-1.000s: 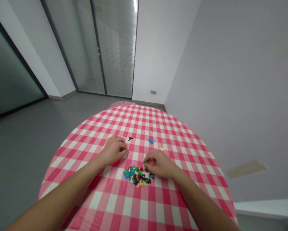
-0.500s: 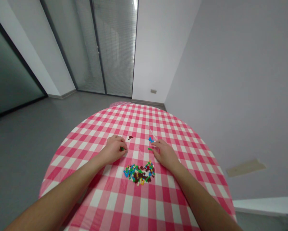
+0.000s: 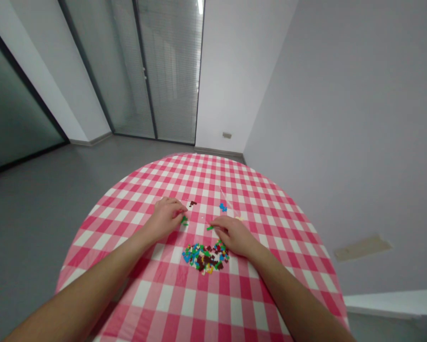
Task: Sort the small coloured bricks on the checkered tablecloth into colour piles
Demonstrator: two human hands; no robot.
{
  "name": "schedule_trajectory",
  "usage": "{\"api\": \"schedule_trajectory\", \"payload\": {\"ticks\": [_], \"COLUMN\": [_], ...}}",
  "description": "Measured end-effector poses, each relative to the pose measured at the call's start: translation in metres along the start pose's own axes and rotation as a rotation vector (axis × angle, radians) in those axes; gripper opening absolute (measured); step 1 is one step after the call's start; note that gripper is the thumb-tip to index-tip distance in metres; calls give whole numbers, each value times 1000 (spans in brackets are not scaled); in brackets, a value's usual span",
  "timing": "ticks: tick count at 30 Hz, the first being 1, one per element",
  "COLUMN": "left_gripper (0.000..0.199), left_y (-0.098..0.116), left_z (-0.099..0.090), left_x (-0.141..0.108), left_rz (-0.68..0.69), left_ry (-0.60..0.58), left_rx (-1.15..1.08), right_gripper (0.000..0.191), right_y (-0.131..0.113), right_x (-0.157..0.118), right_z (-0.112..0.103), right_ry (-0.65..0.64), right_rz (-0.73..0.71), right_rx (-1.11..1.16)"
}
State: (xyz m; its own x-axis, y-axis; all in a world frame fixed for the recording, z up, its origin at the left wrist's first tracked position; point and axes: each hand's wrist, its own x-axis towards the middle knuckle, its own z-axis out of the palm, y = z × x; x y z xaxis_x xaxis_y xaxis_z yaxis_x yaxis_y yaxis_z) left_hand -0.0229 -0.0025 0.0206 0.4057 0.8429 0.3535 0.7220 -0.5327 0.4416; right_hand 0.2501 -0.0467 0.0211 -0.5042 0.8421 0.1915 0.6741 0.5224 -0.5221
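On the left, my left hand (image 3: 168,216) rests low over the tablecloth, its fingers bent and apart. Small green toy bricks (image 3: 185,221) lie at its fingertips. A green toy brick (image 3: 209,228) sticks out from the fingertips of my right hand (image 3: 234,233), which seems to pinch it just above the cloth. Below the hands spreads a mixed pile of tiny toy bricks (image 3: 204,259) in blue, green, brown, red, yellow and white. My right hand's thumb side hides part of the pile's upper right edge.
Several brown bricks (image 3: 192,203) lie beyond my left hand, and a small blue group (image 3: 223,207) lies beyond my right. Pale pieces (image 3: 239,218) sit just behind the right hand. A pink-and-white checked cloth (image 3: 213,304) covers the rounded table; a wall (image 3: 359,142) stands to the right.
My right hand has moved left and nearer to me, and the green brick has moved with it. My left fingers have lifted slightly away, showing more of the green bricks.
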Motion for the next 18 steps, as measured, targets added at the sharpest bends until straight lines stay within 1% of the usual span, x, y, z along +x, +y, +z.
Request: {"api": "schedule_trajectory", "payload": {"ticks": [2,5,7,9,12,15,18], "left_gripper": [17,19,18,17,15,14,14], "left_y": [4,10,12,14,17,21,24], "left_z": [4,8,9,8,7,9,15], "left_x": [-2,-3,-4,-4,-4,-6,-8], "left_rz": [102,206,211,197,200,214,230], "left_ry": [-47,-103,-115,-122,-133,-150,-186], "left_rx": [-15,-11,-5,-5,-23,-51,-66], "right_gripper": [33,32,31,31,32,34,34], "right_y": [-1,0,1,-1,-6,-10,-9], "right_x": [-1,-1,-1,0,-1,-3,-4], "right_z": [1,-1,-3,-3,-1,1,0], "right_ry": [8,47,66,50,-31,-105,-84], "right_rz": [-18,36,56,38,-4,-10,16], "right_rx": [87,95,72,79,154,238,280]}}
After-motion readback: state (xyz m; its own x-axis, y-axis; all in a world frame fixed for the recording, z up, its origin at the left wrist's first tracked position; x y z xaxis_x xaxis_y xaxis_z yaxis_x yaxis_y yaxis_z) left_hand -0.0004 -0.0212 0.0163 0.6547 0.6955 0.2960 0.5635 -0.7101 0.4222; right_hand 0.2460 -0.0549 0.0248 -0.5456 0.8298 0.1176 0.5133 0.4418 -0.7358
